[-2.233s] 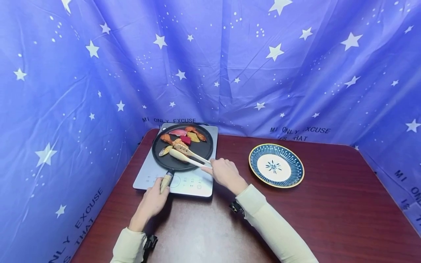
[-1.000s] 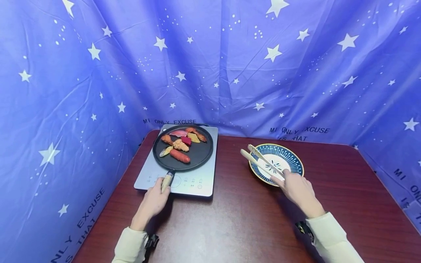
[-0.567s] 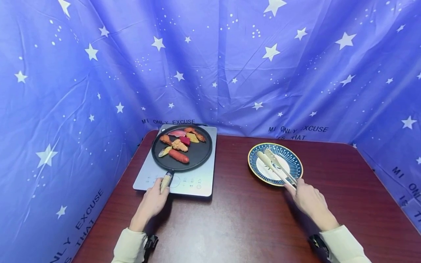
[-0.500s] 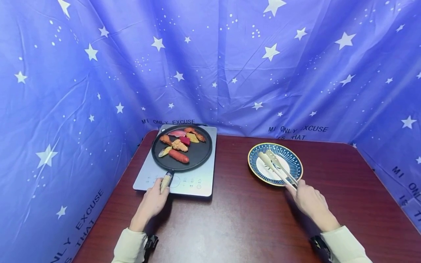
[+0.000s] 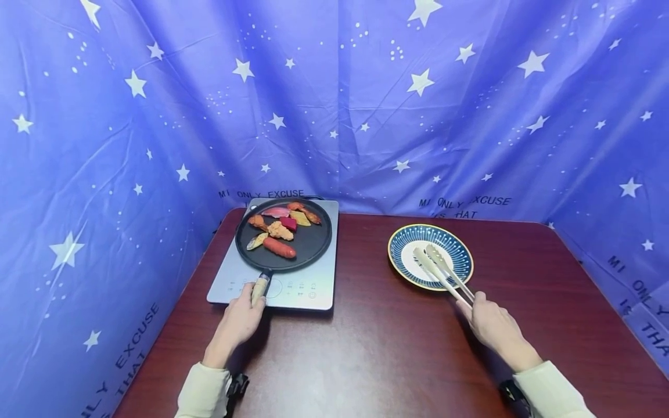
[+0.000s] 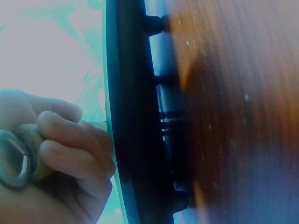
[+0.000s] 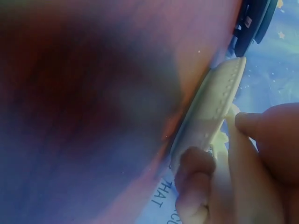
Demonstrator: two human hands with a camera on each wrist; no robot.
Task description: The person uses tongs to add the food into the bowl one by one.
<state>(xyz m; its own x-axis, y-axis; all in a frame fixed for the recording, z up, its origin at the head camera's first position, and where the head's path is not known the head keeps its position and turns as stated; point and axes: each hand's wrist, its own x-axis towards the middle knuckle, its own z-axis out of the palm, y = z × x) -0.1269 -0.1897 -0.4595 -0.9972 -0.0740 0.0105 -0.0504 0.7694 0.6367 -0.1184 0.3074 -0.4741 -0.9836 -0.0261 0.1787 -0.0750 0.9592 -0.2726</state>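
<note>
My left hand (image 5: 240,319) grips the wooden handle (image 5: 259,288) of a round black frying pan (image 5: 310,252); the left wrist view shows its fingers curled round that handle. In the pan lie a red sausage (image 5: 279,248), a golden fried piece (image 5: 280,231), a dark red cube (image 5: 288,223), a yellow slice (image 5: 300,218) and several other food pieces. My right hand (image 5: 493,325) holds pale tongs (image 5: 441,276), whose tips lie apart over the blue-and-white plate (image 5: 398,249). Nothing shows between the tips. Whether they touch the plate I cannot tell.
The pan sits on a silver induction cooker (image 5: 319,284) at the left of the dark red table (image 5: 360,342). A cable (image 5: 315,197) runs behind the cooker. Blue star-printed curtains (image 5: 355,145) hang at the back and sides.
My right hand has carried the tongs from the pan rightward to the plate, and the tips now point onto it. The sausage is uncovered in the pan. My left hand keeps hold of the handle.
</note>
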